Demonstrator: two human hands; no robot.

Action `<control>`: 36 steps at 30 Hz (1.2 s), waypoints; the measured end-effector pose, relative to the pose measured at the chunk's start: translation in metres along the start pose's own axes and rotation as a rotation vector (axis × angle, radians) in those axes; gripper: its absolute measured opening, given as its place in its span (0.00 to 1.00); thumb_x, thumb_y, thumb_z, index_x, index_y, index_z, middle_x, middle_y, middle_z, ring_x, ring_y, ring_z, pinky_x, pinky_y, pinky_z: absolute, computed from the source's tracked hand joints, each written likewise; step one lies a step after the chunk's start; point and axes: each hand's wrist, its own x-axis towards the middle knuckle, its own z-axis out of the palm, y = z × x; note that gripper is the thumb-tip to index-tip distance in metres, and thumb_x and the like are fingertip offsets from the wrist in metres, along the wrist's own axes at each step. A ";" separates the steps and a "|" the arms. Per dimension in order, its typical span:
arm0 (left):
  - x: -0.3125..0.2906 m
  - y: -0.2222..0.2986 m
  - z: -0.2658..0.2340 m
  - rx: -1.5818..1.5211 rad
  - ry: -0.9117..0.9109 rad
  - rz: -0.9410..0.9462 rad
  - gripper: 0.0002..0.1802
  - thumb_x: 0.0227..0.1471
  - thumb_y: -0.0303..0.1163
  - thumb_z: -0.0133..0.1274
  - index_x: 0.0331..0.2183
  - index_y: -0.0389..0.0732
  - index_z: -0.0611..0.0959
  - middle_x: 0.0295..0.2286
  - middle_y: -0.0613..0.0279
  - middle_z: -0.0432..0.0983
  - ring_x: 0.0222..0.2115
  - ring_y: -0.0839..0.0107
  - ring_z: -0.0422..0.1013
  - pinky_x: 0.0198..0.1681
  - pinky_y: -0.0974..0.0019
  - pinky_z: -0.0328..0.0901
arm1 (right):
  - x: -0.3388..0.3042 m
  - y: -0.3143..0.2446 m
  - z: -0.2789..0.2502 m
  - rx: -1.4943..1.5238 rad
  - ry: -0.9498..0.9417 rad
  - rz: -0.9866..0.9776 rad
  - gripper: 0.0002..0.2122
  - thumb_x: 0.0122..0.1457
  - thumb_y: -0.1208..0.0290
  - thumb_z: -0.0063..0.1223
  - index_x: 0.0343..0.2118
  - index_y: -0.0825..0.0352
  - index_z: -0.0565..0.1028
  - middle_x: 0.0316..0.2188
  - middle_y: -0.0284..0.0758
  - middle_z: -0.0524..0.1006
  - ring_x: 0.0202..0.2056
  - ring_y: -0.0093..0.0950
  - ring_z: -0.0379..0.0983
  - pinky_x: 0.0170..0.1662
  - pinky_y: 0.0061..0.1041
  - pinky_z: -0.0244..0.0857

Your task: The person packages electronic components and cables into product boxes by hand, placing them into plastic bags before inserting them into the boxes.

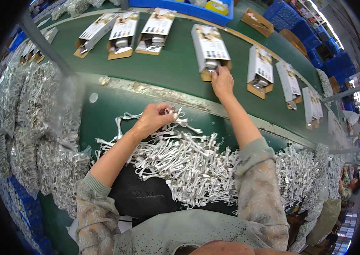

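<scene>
My left hand [153, 118] pinches a short white USB cable [179, 114] above the near work surface. Below it spreads a large heap of similar white cables [192, 165], some coiled or folded. My right hand [223, 83] is stretched farther out, its fingers closed at the open near end of a white printed carton [211, 42]. A white rounded item [211, 63] shows inside that opening beside the fingertips. Whatever those fingertips grip, if anything, is hidden by the hand and the carton flap.
Similar open cartons lie along the green conveyor belt [171, 66], left [122, 32] and right [260, 68]. A worn metal rail [154, 93] edges the belt. Bagged cables [39, 106] pile up at left beside a metal post [46, 42]. A blue bin [188, 9] stands beyond; people are at far right.
</scene>
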 end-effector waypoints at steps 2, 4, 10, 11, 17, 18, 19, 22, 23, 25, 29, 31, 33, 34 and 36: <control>0.003 0.006 0.001 -0.046 0.016 -0.030 0.14 0.45 0.33 0.58 0.34 0.36 0.80 0.19 0.70 0.71 0.17 0.84 0.64 0.20 0.78 0.58 | -0.013 -0.009 -0.009 -0.169 0.067 -0.290 0.19 0.50 0.72 0.53 0.46 0.70 0.68 0.49 0.51 0.65 0.49 0.47 0.63 0.50 0.39 0.58; 0.003 0.002 -0.004 -0.168 0.016 -0.033 0.14 0.46 0.32 0.57 0.35 0.35 0.79 0.22 0.69 0.72 0.18 0.83 0.65 0.22 0.79 0.61 | -0.029 -0.034 -0.041 0.172 -0.181 -0.335 0.19 0.51 0.71 0.52 0.46 0.70 0.68 0.45 0.51 0.69 0.45 0.46 0.66 0.50 0.40 0.59; 0.006 0.001 0.003 -0.272 0.043 -0.007 0.15 0.45 0.31 0.57 0.36 0.33 0.77 0.24 0.66 0.75 0.22 0.82 0.68 0.24 0.79 0.64 | -0.070 -0.062 -0.088 0.929 -1.186 0.367 0.15 0.55 0.66 0.54 0.40 0.72 0.72 0.31 0.32 0.75 0.29 0.19 0.73 0.33 0.17 0.69; 0.006 0.002 0.005 -0.270 0.042 -0.004 0.15 0.45 0.31 0.57 0.36 0.33 0.77 0.24 0.66 0.75 0.22 0.82 0.68 0.24 0.79 0.64 | -0.073 -0.058 -0.084 0.880 -1.110 0.359 0.12 0.53 0.68 0.56 0.36 0.72 0.73 0.27 0.31 0.75 0.26 0.18 0.73 0.30 0.15 0.69; 0.006 0.013 -0.018 0.358 0.108 0.130 0.14 0.46 0.33 0.57 0.31 0.31 0.78 0.25 0.65 0.74 0.25 0.78 0.67 0.30 0.70 0.64 | -0.058 -0.038 -0.095 0.825 -1.180 0.445 0.12 0.53 0.67 0.57 0.34 0.71 0.74 0.26 0.30 0.75 0.25 0.17 0.72 0.30 0.15 0.69; 0.007 0.019 -0.021 0.356 0.102 0.136 0.14 0.46 0.33 0.57 0.31 0.31 0.78 0.25 0.65 0.74 0.25 0.78 0.67 0.30 0.70 0.64 | -0.054 -0.033 -0.097 0.842 -1.220 0.488 0.12 0.53 0.66 0.57 0.34 0.71 0.74 0.26 0.30 0.76 0.25 0.17 0.72 0.29 0.15 0.69; 0.006 0.024 -0.025 0.523 0.132 0.181 0.13 0.44 0.34 0.55 0.28 0.31 0.78 0.23 0.60 0.74 0.23 0.74 0.68 0.30 0.67 0.64 | -0.052 -0.029 -0.097 0.901 -1.201 0.538 0.11 0.53 0.68 0.57 0.35 0.71 0.74 0.27 0.32 0.76 0.25 0.17 0.72 0.29 0.15 0.70; 0.003 0.033 -0.035 0.518 0.110 0.116 0.13 0.43 0.34 0.53 0.23 0.31 0.76 0.17 0.58 0.72 0.19 0.72 0.66 0.25 0.65 0.63 | -0.044 -0.018 -0.091 1.218 -1.042 0.766 0.10 0.54 0.74 0.55 0.37 0.74 0.73 0.32 0.37 0.76 0.30 0.23 0.76 0.34 0.15 0.73; 0.004 0.028 -0.038 0.415 0.116 0.090 0.13 0.43 0.34 0.53 0.22 0.31 0.77 0.16 0.59 0.72 0.18 0.73 0.66 0.24 0.66 0.62 | -0.042 -0.018 -0.087 1.274 -0.961 0.790 0.11 0.54 0.76 0.54 0.39 0.75 0.72 0.32 0.38 0.76 0.31 0.24 0.76 0.35 0.15 0.73; 0.005 0.028 -0.044 0.127 0.072 -0.025 0.10 0.46 0.32 0.51 0.29 0.34 0.77 0.21 0.61 0.75 0.20 0.76 0.68 0.24 0.72 0.64 | -0.034 -0.022 -0.075 1.343 -0.807 0.811 0.14 0.54 0.80 0.51 0.42 0.79 0.68 0.34 0.41 0.75 0.33 0.26 0.75 0.36 0.15 0.73; 0.012 0.033 -0.046 -0.059 0.076 -0.097 0.14 0.50 0.31 0.49 0.39 0.34 0.76 0.29 0.58 0.76 0.26 0.75 0.73 0.27 0.75 0.68 | -0.009 -0.023 -0.041 1.345 -0.531 0.802 0.15 0.54 0.81 0.49 0.44 0.80 0.66 0.36 0.43 0.75 0.37 0.28 0.75 0.39 0.17 0.73; 0.012 0.039 -0.040 -0.117 0.132 -0.110 0.14 0.52 0.30 0.48 0.39 0.31 0.75 0.31 0.56 0.77 0.28 0.73 0.75 0.29 0.75 0.69 | 0.005 -0.024 -0.022 1.348 -0.365 0.843 0.12 0.54 0.83 0.48 0.41 0.81 0.67 0.35 0.45 0.74 0.37 0.31 0.75 0.39 0.19 0.74; 0.015 0.038 -0.036 -0.130 0.140 -0.114 0.15 0.52 0.30 0.49 0.39 0.30 0.75 0.31 0.56 0.77 0.28 0.73 0.75 0.29 0.75 0.69 | 0.022 -0.021 -0.002 1.368 -0.315 0.887 0.11 0.52 0.83 0.48 0.39 0.81 0.68 0.34 0.45 0.74 0.35 0.32 0.75 0.36 0.20 0.74; 0.017 0.035 -0.037 -0.145 0.162 -0.125 0.15 0.52 0.31 0.49 0.39 0.30 0.75 0.31 0.56 0.77 0.28 0.73 0.75 0.29 0.75 0.69 | 0.030 -0.020 0.011 1.391 -0.282 0.932 0.10 0.51 0.84 0.49 0.36 0.82 0.69 0.33 0.46 0.74 0.33 0.34 0.76 0.34 0.21 0.75; 0.020 0.034 -0.035 -0.158 0.167 -0.125 0.13 0.51 0.30 0.48 0.37 0.30 0.74 0.30 0.54 0.77 0.28 0.72 0.75 0.28 0.74 0.69 | 0.044 -0.018 0.026 1.379 -0.233 0.946 0.09 0.50 0.84 0.49 0.35 0.81 0.69 0.33 0.46 0.74 0.32 0.34 0.76 0.32 0.21 0.75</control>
